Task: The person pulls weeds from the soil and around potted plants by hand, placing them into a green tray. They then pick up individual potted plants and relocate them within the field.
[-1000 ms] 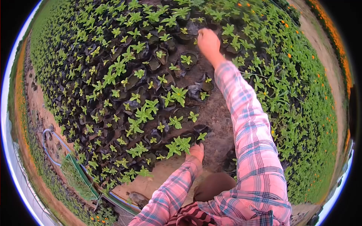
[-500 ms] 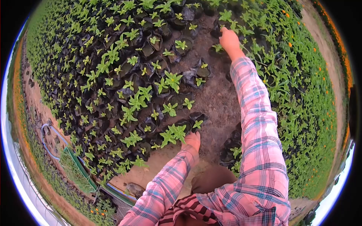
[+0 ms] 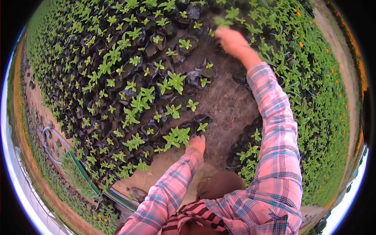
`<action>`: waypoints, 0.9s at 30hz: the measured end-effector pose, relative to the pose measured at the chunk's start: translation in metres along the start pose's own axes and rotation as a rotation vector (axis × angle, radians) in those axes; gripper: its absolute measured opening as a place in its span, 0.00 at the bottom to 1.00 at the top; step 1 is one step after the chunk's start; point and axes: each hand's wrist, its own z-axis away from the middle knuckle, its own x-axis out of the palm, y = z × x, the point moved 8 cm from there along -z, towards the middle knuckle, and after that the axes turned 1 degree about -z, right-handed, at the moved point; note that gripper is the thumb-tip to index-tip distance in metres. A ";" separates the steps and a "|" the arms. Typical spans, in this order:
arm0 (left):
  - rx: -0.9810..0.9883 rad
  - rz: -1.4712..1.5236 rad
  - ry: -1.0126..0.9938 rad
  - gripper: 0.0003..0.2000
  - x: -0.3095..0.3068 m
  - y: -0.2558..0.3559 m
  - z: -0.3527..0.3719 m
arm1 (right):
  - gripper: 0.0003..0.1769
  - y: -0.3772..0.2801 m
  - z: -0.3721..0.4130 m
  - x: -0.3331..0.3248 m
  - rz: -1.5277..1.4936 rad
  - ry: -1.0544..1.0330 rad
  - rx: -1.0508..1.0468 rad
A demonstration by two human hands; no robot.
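My right hand (image 3: 232, 41) is at the top of the head view, over the soil between two blocks of plants. Its fingers are closed around a green seedling (image 3: 221, 22), blurred by motion; whether a bag hangs below it cannot be seen. Low in the middle, my left hand (image 3: 196, 147) reaches to the edge of the left block. Its fingertips are partly hidden beside a broad-leaved seedling (image 3: 177, 137) and a black grow bag (image 3: 201, 119) with a small seedling (image 3: 202, 127).
Rows of seedlings in black bags (image 3: 150, 50) fill the left side. Taller plants (image 3: 313, 129) with orange flowers stand on the right. Between them runs brown soil (image 3: 223, 102). A blue hose (image 3: 53, 158) and a green-edged bed (image 3: 84, 174) lie at lower left.
My right hand has moved left from the edge of the right block, carrying the seedling, and soil shows where plants stood beneath it. My left hand has hardly moved.
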 end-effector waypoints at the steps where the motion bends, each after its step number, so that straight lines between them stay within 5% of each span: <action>1: -0.002 -0.003 -0.026 0.13 -0.001 0.000 0.001 | 0.08 -0.001 0.004 0.018 0.042 -0.098 -0.001; 3: -0.006 -0.008 -0.048 0.13 0.006 -0.003 0.002 | 0.09 -0.001 0.009 0.028 0.049 -0.168 -0.028; 5: 0.072 -0.092 0.295 0.08 -0.004 0.001 0.005 | 0.10 0.013 0.011 0.013 -0.197 -0.009 0.130; 7: 0.067 -0.088 0.263 0.08 -0.002 0.001 0.004 | 0.11 0.048 0.012 -0.006 -0.326 0.251 0.297; 9: 0.061 -0.087 0.240 0.08 -0.003 0.001 0.003 | 0.14 0.074 0.013 -0.017 -0.049 0.359 0.442; 12: 0.040 -0.021 0.152 0.08 -0.004 0.001 -0.001 | 0.17 0.095 0.000 0.001 0.058 0.280 0.512; 14: -0.064 0.120 -0.024 0.11 -0.001 -0.005 -0.002 | 0.17 0.112 -0.011 0.016 0.060 0.222 0.516; 21: 0.029 -0.008 0.015 0.16 0.016 0.000 -0.006 | 0.08 0.103 -0.027 0.020 0.092 0.124 0.540; 25: -0.033 0.075 0.024 0.09 0.009 -0.002 0.000 | 0.10 0.083 -0.036 0.010 0.022 0.208 0.440; 27: -0.038 0.072 0.026 0.09 0.007 -0.001 0.000 | 0.09 0.074 -0.047 0.021 -0.021 0.195 0.232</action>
